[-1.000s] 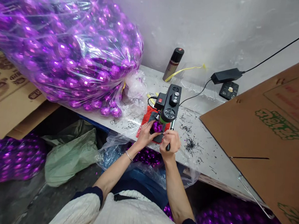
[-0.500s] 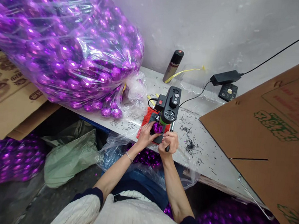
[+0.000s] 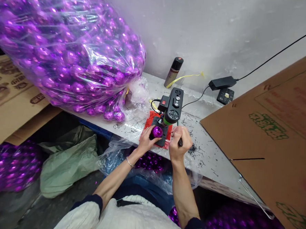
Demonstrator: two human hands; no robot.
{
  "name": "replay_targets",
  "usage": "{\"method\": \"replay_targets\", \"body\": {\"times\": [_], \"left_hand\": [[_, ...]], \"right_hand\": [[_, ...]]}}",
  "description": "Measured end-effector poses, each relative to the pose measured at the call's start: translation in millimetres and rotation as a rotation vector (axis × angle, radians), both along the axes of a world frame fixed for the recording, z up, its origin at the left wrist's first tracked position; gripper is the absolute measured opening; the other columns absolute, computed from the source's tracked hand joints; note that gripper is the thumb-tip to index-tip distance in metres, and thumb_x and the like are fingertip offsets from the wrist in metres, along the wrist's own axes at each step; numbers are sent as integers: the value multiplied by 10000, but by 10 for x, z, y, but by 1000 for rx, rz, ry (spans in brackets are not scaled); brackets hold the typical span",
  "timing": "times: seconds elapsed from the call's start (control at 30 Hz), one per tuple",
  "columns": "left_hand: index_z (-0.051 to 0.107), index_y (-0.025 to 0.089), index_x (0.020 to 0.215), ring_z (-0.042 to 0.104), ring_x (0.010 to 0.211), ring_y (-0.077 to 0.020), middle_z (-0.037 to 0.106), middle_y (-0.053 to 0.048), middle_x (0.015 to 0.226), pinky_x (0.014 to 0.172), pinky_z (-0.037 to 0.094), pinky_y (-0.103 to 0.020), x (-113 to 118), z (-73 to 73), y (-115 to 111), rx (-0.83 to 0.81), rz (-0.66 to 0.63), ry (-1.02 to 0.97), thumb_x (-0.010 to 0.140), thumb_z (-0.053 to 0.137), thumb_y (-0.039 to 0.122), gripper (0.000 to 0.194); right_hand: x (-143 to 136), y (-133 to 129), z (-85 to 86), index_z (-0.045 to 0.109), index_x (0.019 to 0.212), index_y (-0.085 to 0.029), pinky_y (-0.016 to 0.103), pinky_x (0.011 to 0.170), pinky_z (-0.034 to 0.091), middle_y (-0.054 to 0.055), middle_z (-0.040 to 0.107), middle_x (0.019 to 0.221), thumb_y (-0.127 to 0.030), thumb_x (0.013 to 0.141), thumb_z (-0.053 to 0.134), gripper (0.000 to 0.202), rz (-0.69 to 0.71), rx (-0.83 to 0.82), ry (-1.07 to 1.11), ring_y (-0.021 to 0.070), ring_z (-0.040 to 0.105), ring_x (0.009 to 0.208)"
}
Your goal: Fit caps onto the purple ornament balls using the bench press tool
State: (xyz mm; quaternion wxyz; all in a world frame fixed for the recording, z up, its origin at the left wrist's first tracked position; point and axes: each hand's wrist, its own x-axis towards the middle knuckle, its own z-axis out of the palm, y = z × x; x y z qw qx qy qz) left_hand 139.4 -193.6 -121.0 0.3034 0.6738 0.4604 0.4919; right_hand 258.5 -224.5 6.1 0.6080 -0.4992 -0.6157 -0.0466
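A shiny purple ball (image 3: 157,131) is gripped between the thumb and fingers of my left hand (image 3: 146,140), just in front of a small black bench press (image 3: 174,107). The press has a green ring under its head and stands on a dark base over a red sheet (image 3: 149,120). My right hand (image 3: 180,142) is closed around the press's lever handle, whose black end (image 3: 180,142) pokes out of the fist. A thin metal rod runs from the fist up toward the press head.
A huge clear bag of purple balls (image 3: 76,54) fills the left of the table (image 3: 212,163). Behind the press stand a spray can (image 3: 174,72) and a black power adapter (image 3: 223,83). A cardboard box (image 3: 271,135) borders the right. Black scraps (image 3: 192,148) litter the tabletop.
My right hand has moved right with the lever handle. My left hand has drawn the purple ball slightly left and toward me, out from under the press head.
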Motion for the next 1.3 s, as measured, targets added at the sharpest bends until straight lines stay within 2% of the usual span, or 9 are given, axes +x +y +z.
{"method": "replay_targets", "body": {"times": [0.13, 0.3, 0.4, 0.5, 0.63, 0.73, 1.1, 1.2, 1.3], "left_hand": [[564, 213, 1344, 639, 1203, -310, 668, -155, 1263, 1058, 504, -486, -292, -206, -605, 145, -186, 163, 743, 780, 561, 727], [640, 213, 1222, 693, 1099, -302, 697, -133, 1176, 942, 587, -429, -460, -449, -1070, 7, -258, 292, 725, 777, 594, 640], [677, 210, 1092, 699, 1006, -269, 715, -107, 1031, 942, 571, -418, -501, -223, -677, -15, -147, 144, 856, 675, 533, 400], [672, 191, 1081, 641, 1066, -258, 685, -126, 1062, 1028, 495, -430, -644, 211, 176, 22, 150, 53, 992, 457, 344, 278], [629, 41, 1174, 558, 1194, -338, 621, -253, 1213, 1079, 408, -489, -930, 669, 1297, -174, 261, 546, 935, 407, 135, 340], [606, -2, 1226, 504, 1254, -374, 591, -285, 1272, 1077, 381, -503, -1038, 784, 1724, -260, 277, 901, 895, 452, 108, 381], [635, 28, 1209, 611, 1120, -409, 689, -251, 1092, 963, 442, -519, -1127, 932, 1848, -301, 205, 1071, 861, 624, 257, 417], [563, 127, 1338, 614, 1164, -375, 674, -194, 1216, 1005, 452, -478, -1281, 1003, 1627, -194, 145, 846, 823, 712, 392, 597], [557, 175, 1341, 619, 1184, -319, 636, -147, 1309, 1010, 489, -440, -1386, 943, 1306, -161, 140, 301, 803, 721, 487, 643]], "right_hand": [[-9, -21, 8, 493, 691, -218, 287, 635, 413, -10, 540, 663, -180, 966, 429, 285, 15, 4, 9, 124, 531, 641], [-28, -39, -155, 492, 699, -221, 299, 658, 423, -1, 561, 687, -170, 962, 432, 274, 12, 21, 0, 135, 551, 663], [-28, -46, -171, 486, 693, -220, 300, 660, 416, -1, 556, 692, -166, 960, 432, 278, 13, 20, -9, 133, 546, 665], [-29, -45, -171, 480, 690, -220, 295, 658, 413, -4, 552, 690, -150, 955, 437, 277, 21, 40, -7, 131, 542, 662], [-33, -36, -188, 484, 712, -218, 283, 643, 410, -3, 554, 700, -124, 947, 442, 256, 23, 67, -30, 127, 546, 668], [-33, -32, -202, 483, 714, -217, 273, 632, 411, -6, 554, 695, -111, 941, 448, 253, 20, 87, -48, 124, 552, 669], [-38, -31, -244, 487, 717, -218, 274, 629, 423, -3, 557, 701, -105, 935, 443, 250, 20, 83, -45, 127, 553, 668], [-35, -25, -249, 487, 722, -219, 274, 626, 427, -1, 553, 702, -113, 937, 441, 244, 19, 84, -53, 127, 550, 664], [-26, -23, -245, 488, 725, -219, 274, 625, 427, -1, 551, 699, -118, 940, 439, 243, 18, 85, -59, 125, 543, 658]]}}
